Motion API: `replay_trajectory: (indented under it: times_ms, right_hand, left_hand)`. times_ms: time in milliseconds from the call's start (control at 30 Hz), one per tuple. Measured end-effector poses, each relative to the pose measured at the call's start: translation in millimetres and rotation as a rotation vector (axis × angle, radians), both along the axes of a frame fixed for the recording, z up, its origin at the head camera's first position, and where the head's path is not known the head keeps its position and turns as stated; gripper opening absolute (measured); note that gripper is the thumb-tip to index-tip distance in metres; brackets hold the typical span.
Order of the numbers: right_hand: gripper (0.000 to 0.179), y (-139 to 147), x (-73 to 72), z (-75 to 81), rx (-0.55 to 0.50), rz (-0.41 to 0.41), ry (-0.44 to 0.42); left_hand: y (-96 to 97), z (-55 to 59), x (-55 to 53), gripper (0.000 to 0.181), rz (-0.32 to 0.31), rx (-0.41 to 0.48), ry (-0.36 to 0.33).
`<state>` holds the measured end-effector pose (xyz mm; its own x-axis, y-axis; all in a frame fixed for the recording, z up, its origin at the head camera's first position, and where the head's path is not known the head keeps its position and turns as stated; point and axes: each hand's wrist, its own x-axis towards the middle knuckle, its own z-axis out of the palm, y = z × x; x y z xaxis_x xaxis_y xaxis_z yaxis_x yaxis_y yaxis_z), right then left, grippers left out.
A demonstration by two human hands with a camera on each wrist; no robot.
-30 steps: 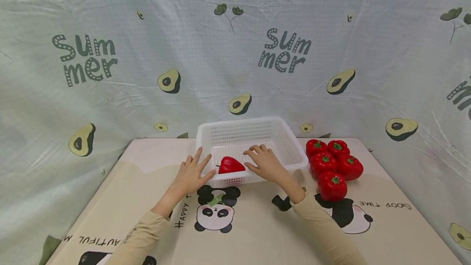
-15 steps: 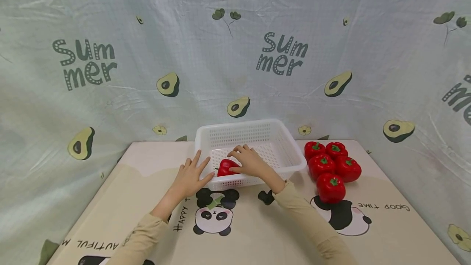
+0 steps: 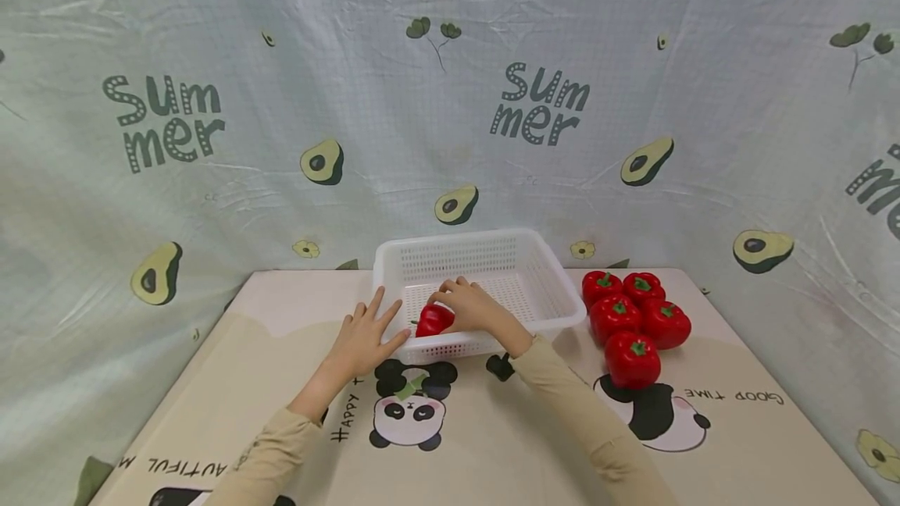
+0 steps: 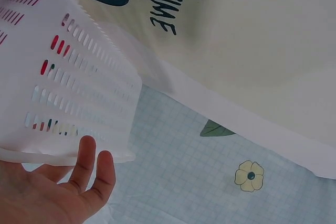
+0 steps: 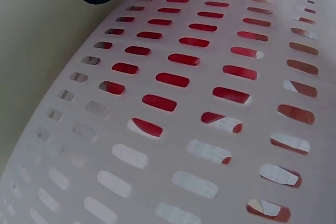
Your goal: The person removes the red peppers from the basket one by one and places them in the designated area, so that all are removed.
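Observation:
A white slotted plastic basket (image 3: 457, 252) stands at the back of the table, with one red bell pepper (image 3: 432, 319) in its front left part. My right hand (image 3: 476, 309) reaches over the front rim, fingers curled round the pepper's right side. In the right wrist view the pepper (image 5: 173, 80) shows red through the slots of the basket wall (image 5: 68, 140), and skin shows through slots to its right. My left hand (image 3: 358, 342) rests at the basket's left front corner, fingers spread. The left wrist view shows that hand (image 4: 68, 192) at the rim.
Several red bell peppers (image 3: 633, 360) with green stems are grouped on the table right of the basket. A printed cloth (image 3: 394, 100) hangs just behind the basket. The tabletop (image 3: 492, 436) carries panda prints and lettering.
My right hand has moved left and down inside the basket, from beside the pepper to gripping it. My left hand has stayed at the corner. The head view has shifted slightly.

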<state>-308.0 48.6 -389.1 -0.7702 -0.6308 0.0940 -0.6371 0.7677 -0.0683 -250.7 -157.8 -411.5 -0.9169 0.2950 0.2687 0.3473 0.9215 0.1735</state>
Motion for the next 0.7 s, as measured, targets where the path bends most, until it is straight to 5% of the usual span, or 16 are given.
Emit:
replay_trajectory:
  times_ms: [700]
  right_hand:
    - [0.059, -6.6, -10.4, -9.3, 0.019, -0.043, -0.114]
  left_hand:
    - [0.5, -0.1, -0.2, 0.059, -0.002, -0.004, -0.011]
